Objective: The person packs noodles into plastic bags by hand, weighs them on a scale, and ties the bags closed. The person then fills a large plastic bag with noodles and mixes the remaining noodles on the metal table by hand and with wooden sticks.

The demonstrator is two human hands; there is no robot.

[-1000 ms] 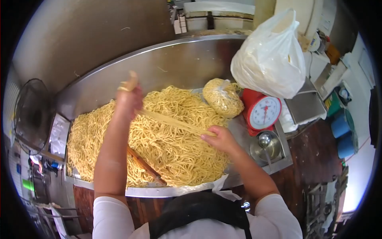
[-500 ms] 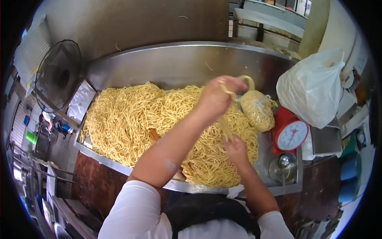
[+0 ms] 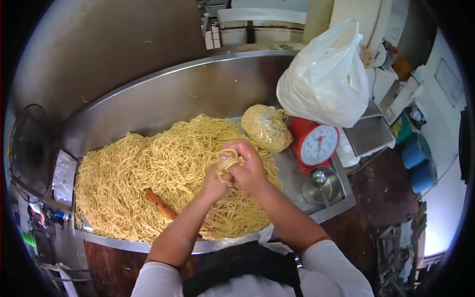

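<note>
A large heap of yellow noodles [image 3: 123, 183] spreads across the metal tray [image 3: 316, 213]. Over its right part my two hands are together, touching. My left hand [image 3: 215, 184] is closed, with pale yellow noodle strands [image 3: 228, 162] looped at its fingers. Pressed against it from the right, my right hand [image 3: 249, 166] is curled around the same strands. The fingertips are partly hidden behind each other. Left of my forearm, a wooden stick [image 3: 161, 204] lies on the heap. Beyond my hands a clear plastic bag of noodles [image 3: 267, 129] rests at the heap's edge.
Right of the bag stands a red dial scale [image 3: 316, 143] with a full white plastic bag [image 3: 324, 81] on top. A metal bowl with a ladle [image 3: 321, 185] sits in the tray's right corner. A fan [image 3: 32, 153] is at the far left.
My left hand has come down and left from its raised place near the bag, meeting my right hand. The strands stretched between them are now bunched at the fingers. The view has turned right.
</note>
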